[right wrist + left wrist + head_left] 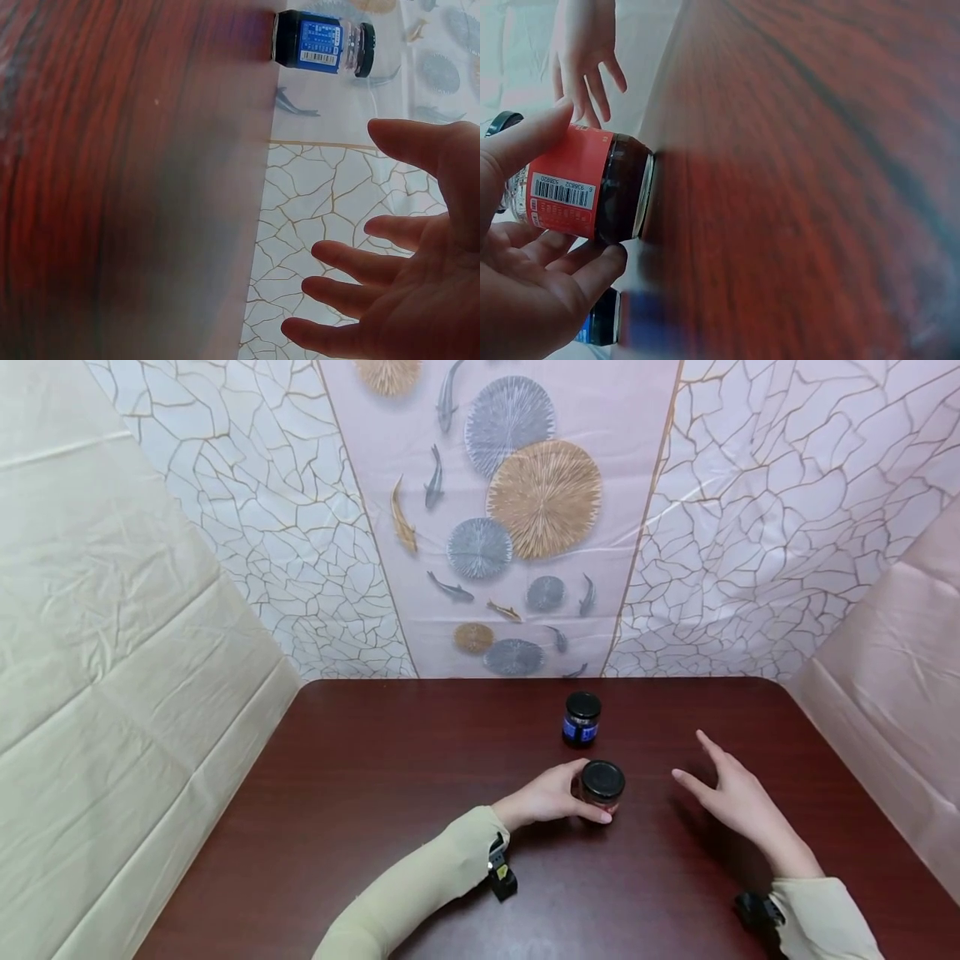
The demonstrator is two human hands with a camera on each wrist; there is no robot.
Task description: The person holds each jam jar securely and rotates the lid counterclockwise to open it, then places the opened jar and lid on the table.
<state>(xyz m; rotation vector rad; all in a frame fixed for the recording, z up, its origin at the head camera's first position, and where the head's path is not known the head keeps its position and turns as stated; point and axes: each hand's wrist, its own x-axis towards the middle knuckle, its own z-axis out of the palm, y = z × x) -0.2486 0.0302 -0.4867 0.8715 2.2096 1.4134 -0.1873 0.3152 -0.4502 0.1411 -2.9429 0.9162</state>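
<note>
A glass jar with a red label (566,176) and a black lid (603,779) stands upright near the middle of the table. My left hand (551,795) holds it from the left, thumb on the near side and fingers round the far side. Just behind is a second jar with a blue label (581,731), also black-lidded and upright. To the right, my right hand (738,802) is held over the table with fingers spread and nothing in it. The right wrist view shows its palm and separated fingers (352,259), apart from the blue-labelled jar.
The dark red-brown wooden table (390,743) has a glossy surface. Patterned cloth (480,477) hangs along its back edge, and beige cloth walls (135,635) rise at both sides. Small black cameras (501,875) are strapped to both wrists over pale sleeves.
</note>
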